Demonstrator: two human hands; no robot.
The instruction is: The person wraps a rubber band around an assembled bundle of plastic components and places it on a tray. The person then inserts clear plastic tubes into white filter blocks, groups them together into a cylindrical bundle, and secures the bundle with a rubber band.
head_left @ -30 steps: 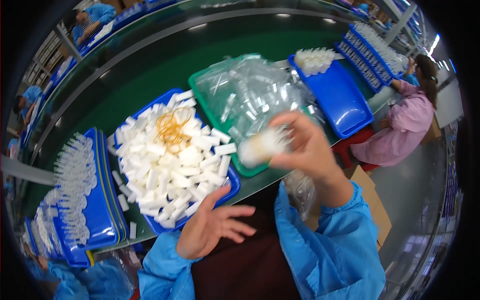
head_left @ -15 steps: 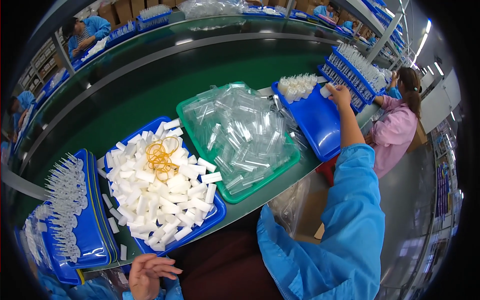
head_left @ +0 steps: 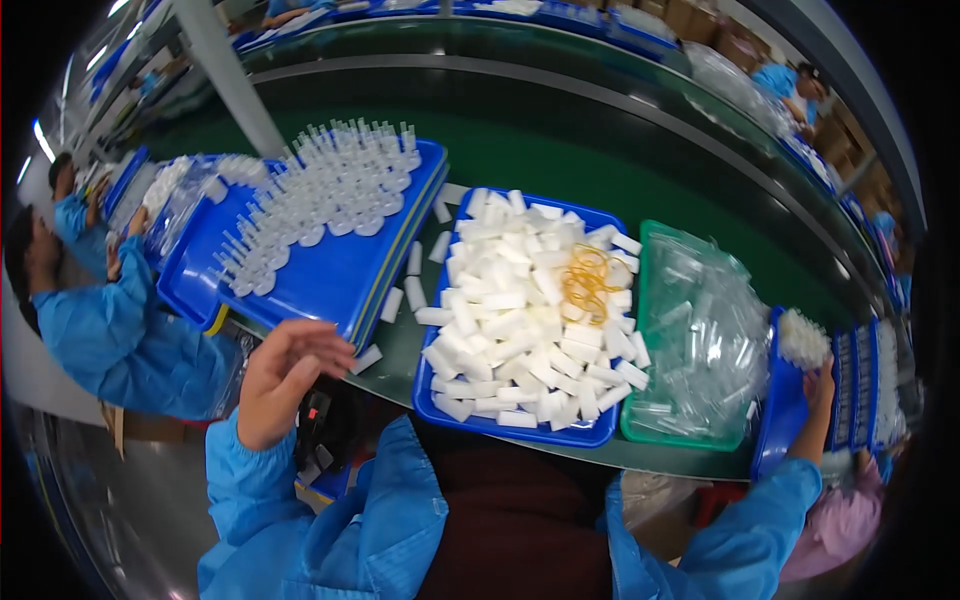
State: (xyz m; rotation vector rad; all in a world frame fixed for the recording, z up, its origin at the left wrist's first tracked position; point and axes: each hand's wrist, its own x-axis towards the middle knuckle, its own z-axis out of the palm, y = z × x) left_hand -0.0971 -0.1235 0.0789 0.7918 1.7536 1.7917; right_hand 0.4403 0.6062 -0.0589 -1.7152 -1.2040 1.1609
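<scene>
My left hand [head_left: 290, 378] hovers with fingers loosely spread and nothing in it, by the near corner of a stack of blue trays [head_left: 360, 290]. Rows of clear plastic parts with upright stems [head_left: 340, 190] stand on the top tray. At the far right my right hand [head_left: 820, 392] reaches over a blue tray [head_left: 782, 415], against a cluster of whitish translucent parts [head_left: 803, 340]. Its fingertips are too small and partly hidden to show whether they grip anything. Between my hands lies a blue tray [head_left: 428, 405] heaped with white foam blocks [head_left: 510, 320], yellow rubber bands [head_left: 588, 285] on top.
A green tray [head_left: 650, 250] of clear plastic tubes [head_left: 705, 340] adjoins the foam tray. Loose white blocks [head_left: 414, 292] lie on the green bench. More loaded blue trays [head_left: 858, 385] stand far right. A co-worker in blue [head_left: 120, 320] sits at left; a pink sleeve [head_left: 835, 530] shows at right.
My view has swung left, so the trays appear farther right. My left hand has risen toward the stacked trays. My right hand, earlier holding a small white part, remains at the far-right tray.
</scene>
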